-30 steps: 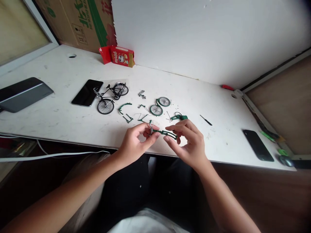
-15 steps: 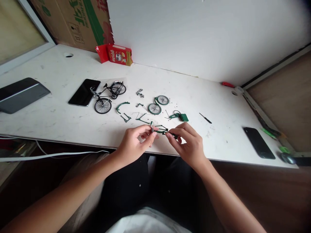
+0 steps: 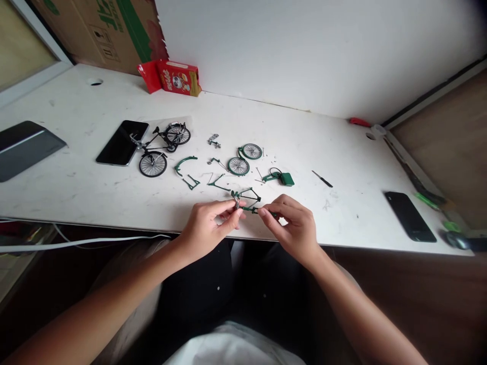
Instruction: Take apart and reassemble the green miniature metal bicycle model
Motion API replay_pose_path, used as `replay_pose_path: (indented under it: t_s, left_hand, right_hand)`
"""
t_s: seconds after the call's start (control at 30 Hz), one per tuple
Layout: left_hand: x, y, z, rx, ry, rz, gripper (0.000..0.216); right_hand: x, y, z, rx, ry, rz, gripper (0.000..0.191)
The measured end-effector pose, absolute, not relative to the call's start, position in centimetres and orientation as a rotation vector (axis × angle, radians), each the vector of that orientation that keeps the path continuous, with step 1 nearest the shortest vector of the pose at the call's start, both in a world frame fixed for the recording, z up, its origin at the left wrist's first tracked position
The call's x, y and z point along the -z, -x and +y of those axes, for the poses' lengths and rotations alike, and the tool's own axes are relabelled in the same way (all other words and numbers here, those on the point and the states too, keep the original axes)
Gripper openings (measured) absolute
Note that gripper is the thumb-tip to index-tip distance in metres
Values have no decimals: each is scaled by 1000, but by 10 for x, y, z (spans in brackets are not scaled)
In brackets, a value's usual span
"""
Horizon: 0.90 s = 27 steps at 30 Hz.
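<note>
My left hand (image 3: 213,218) pinches the silver handlebar (image 3: 237,201) of a small green toy bicycle assembly between thumb and fingers. From there a thin green front fork (image 3: 249,209) runs across to my right hand (image 3: 292,223), whose thumb and index finger are closed on its far end. Just beyond the fork, the toy bicycle frame (image 3: 255,191) sticks out at an angle, joined near the left fingertips. Fingers cover both ends of the fork. Closest on the table are a thin green frame part (image 3: 218,183) and a green box-shaped part (image 3: 286,179).
Two small spoked wheels (image 3: 238,166), a curved green mudguard (image 3: 184,163) and tiny loose parts lie beyond my hands. A complete black toy bicycle (image 3: 154,149) leans over a phone (image 3: 120,144). Rightward are a screwdriver (image 3: 322,179) and another phone (image 3: 411,217). A red box (image 3: 180,78) stands behind.
The frame has swung away from the fork, towards the far side, so a gap shows between them. Both hands keep their pinch. The view has shifted slightly.
</note>
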State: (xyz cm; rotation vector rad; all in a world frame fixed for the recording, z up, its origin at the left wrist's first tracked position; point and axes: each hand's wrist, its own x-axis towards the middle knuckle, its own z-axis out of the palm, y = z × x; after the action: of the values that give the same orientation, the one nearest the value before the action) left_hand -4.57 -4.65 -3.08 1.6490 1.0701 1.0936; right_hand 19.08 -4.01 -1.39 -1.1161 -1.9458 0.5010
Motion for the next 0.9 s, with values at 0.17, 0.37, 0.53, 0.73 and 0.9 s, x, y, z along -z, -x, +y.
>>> replay_pose_path:
  t_s: [0.17,0.37,0.53,0.73,0.9]
  left_hand:
    - [36,42,-48,-1038,-1598,1055,25]
    - [44,37,-50,-1035,-1666,1068,24]
    - [46,40,-49,-1187,-1737,1181,22]
    - [43,41,-42,-1194,-1535,1085,30]
    - [40,43,-38,-1139,-1397,1055,35]
  right_hand:
    - [30,-203,-43,-398,1053,-2000,10]
    - [38,-204,-45,-428,1060,-1985,13]
    - [34,-215,-42,-504,1198,-1845,10]
    - [29,-233,-35,-208,1251,-1826,5]
    - [33,-227,-36,-351,1239,-1929,13]
